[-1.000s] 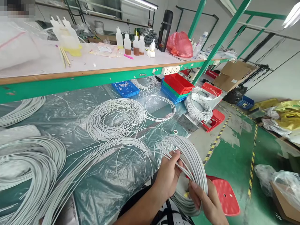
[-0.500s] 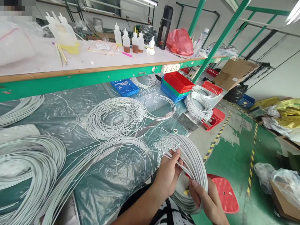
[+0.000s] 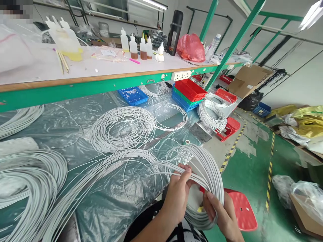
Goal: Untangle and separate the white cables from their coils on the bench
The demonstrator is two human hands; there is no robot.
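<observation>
Left hand (image 3: 176,196): closed on strands at upper left of white cable coil (image 3: 214,176). Right hand (image 3: 223,216): gripping lower rim, thumb across.

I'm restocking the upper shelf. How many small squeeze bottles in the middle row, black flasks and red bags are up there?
small squeeze bottles: 4
black flask: 1
red bag: 1
Total: 6

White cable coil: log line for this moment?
left hand: pinching strands | right hand: gripping white cable coil | red stool: behind coil
</observation>
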